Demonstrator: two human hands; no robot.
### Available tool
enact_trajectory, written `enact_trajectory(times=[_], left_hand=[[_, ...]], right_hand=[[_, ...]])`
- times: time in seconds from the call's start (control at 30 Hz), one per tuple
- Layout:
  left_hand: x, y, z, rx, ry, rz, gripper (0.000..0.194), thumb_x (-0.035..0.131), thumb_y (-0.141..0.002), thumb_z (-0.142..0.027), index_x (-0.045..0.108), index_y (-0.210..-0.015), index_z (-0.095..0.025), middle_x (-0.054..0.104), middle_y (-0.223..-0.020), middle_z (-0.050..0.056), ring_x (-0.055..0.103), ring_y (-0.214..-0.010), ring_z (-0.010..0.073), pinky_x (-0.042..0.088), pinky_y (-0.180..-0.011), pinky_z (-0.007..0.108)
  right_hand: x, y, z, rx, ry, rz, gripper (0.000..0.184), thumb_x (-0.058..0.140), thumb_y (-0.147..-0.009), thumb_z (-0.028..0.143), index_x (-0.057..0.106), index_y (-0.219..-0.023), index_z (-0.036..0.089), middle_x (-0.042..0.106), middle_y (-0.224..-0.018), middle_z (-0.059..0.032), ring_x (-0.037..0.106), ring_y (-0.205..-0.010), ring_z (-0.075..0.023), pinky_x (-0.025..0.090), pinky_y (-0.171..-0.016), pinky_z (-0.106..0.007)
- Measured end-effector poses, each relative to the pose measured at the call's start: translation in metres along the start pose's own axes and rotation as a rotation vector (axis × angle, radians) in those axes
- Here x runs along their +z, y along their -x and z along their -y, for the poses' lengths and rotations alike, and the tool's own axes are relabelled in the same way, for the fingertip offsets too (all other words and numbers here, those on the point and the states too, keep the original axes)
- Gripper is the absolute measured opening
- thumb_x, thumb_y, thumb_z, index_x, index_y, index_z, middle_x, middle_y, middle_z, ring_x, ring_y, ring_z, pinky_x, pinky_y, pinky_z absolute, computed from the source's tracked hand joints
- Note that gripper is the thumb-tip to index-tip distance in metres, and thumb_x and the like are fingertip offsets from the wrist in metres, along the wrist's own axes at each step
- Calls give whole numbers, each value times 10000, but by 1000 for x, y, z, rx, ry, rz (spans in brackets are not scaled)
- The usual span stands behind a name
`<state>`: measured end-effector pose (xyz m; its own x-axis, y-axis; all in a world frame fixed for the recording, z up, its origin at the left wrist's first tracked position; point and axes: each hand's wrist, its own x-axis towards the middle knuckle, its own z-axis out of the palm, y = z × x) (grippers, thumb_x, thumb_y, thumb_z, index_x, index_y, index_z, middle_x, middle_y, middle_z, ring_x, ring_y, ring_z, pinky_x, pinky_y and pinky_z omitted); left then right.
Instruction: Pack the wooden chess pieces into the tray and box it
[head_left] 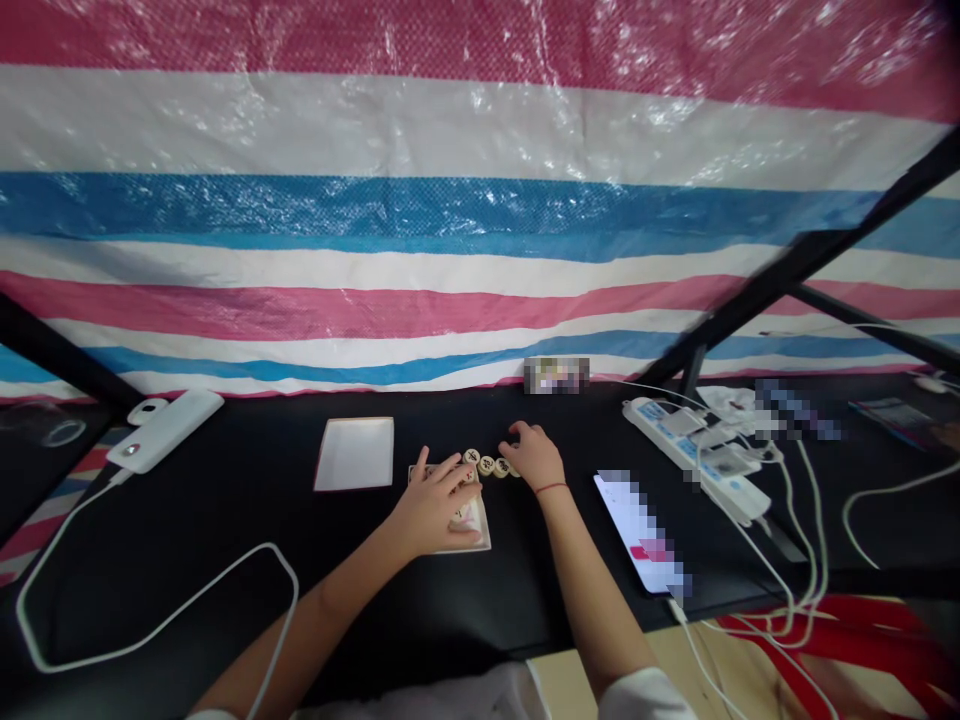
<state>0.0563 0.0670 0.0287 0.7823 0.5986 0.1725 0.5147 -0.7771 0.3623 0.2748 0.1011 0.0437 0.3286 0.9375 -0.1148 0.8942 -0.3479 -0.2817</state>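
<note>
My left hand [435, 508] lies over a small white box [480, 538], its fingers spread. Round xiangqi pieces [460, 514] with dark and red characters show between the fingers; the rest are hidden under the hand. Just right of the box, several cream xiangqi pieces [487, 465] form a short row on the black table. My right hand [536, 458], a red string round its wrist, is at the row's right end. Its fingers are curled down onto the end piece [514, 473], which they partly cover.
A white box lid [355, 454] lies left of the box. To the right are a lit phone [637, 535] on a cable and a power strip [697, 460] with plugs. A white device [165, 430] and its cable lie left. Striped sheeting [450, 220] hangs behind.
</note>
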Motion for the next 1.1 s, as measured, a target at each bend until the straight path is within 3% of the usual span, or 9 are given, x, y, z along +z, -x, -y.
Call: enact_trajectory(times=[0.2, 0.33, 0.43, 0.53, 0.63, 0.73, 0.83, 0.97, 1.1], left_hand=[[1, 0, -2, 9, -21, -61, 570, 635, -796, -513, 539, -1297, -259, 496, -1419, 78, 347, -1365, 331, 92, -1127, 660], [-4, -1, -3, -40, -6, -179, 550, 599, -853, -434, 484, -1350, -227, 506, -1398, 107, 368, -1352, 327, 209, -1116, 635], [-10, -2, -3, -100, 102, -288, 522, 573, -888, -347, 445, -1376, -210, 548, -1329, 121, 480, -1264, 276, 377, -1074, 505], [-16, -3, -6, -122, 246, -351, 496, 566, -899, -322, 433, -1371, -242, 557, -1293, 105, 545, -1193, 234, 467, -1003, 405], [-19, -4, -10, -155, 357, -379, 361, 538, -918, -270, 508, -1277, -264, 590, -1212, 70, 593, -1115, 197, 498, -952, 352], [-20, -2, -12, -199, 412, -374, 236, 552, -903, -226, 581, -1136, -248, 621, -1089, 43, 631, -993, 174, 519, -886, 322], [-23, 1, -10, -216, 421, -380, 215, 595, -862, -205, 604, -1075, -235, 605, -1026, 42, 633, -944, 172, 519, -856, 313], [-30, 7, -8, -236, 422, -427, 127, 595, -836, -186, 623, -957, -212, 608, -976, 44, 632, -909, 166, 507, -844, 305], [-25, 10, -15, -93, 389, -330, 33, 614, -834, -216, 631, -861, -222, 684, -917, 27, 628, -931, 180, 471, -891, 335]], right_hand=[[1, -6, -2, -27, -26, 43, 243, 583, -774, 175, 672, -999, 159, 644, -995, -118, 645, -875, -224, 435, -736, -280], [-8, 1, -1, -58, -100, 20, 189, 577, -789, 172, 665, -956, 162, 680, -910, -80, 642, -883, -210, 450, -757, -282], [-14, 22, 7, -225, -483, 4, 193, 606, -814, 294, 643, -969, 184, 690, -874, -42, 648, -806, -177, 487, -740, -282], [-14, 50, 19, -357, -950, 128, 273, 667, -782, 397, 631, -965, 197, 697, -852, -30, 660, -784, -171, 523, -717, -285], [-10, 71, 30, -337, -1174, 252, 283, 721, -749, 390, 625, -941, 205, 704, -828, -21, 673, -783, -167, 538, -728, -288], [-5, 79, 33, -275, -1256, 260, 283, 749, -727, 398, 628, -896, 206, 704, -774, -11, 671, -731, -159, 542, -702, -286], [-5, 79, 27, -239, -1287, 211, 284, 751, -729, 416, 644, -884, 203, 707, -796, -19, 664, -733, -158, 543, -709, -294], [-11, 76, 13, -159, -1321, 10, 291, 744, -741, 437, 656, -875, 194, 709, -837, -35, 646, -734, -155, 537, -724, -304], [-11, 78, 1, -71, -1345, -64, 315, 731, -753, 463, 659, -887, 187, 712, -836, -48, 633, -712, -156, 528, -700, -306]])
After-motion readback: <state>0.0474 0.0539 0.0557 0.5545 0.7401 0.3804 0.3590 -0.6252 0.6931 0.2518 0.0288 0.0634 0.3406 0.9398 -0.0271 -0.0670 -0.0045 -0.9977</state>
